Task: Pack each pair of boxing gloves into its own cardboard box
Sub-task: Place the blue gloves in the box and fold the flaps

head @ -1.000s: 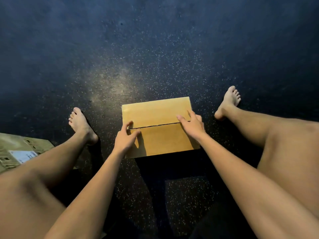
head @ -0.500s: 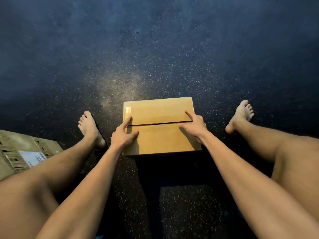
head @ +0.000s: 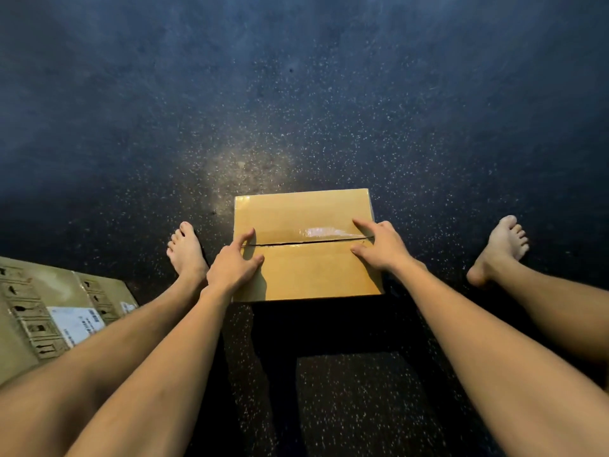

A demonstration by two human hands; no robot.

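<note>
Two flaps [head: 303,212] down, seam [head: 296,243] nearly shut.

Your box [head: 306,275] sits on the floor [head: 296,110] between your legs, both flaps folded flat; gloves are not in view, presumably inside; your left grip [head: 235,268] lies spread over the seam's left end, forefinger on the far flap, thumb on the near one; your right grip [head: 382,249] mirrors it at the right end, fingers straight, pinching nothing; press evenly on both flaps so the edges meet level; sealing likely comes next, so hold the ends and leave the middle free; the card is plain tan, matte, crisp-cornered, and would dent under hard fingertips; a glossy patch [head: 323,231] by the seam may be tape, though you cannot tell; the floor is dark, rubbery-looking, pale-flecked; a second box [head: 49,291] with a white label [head: 74,321] lies at your left.
</note>
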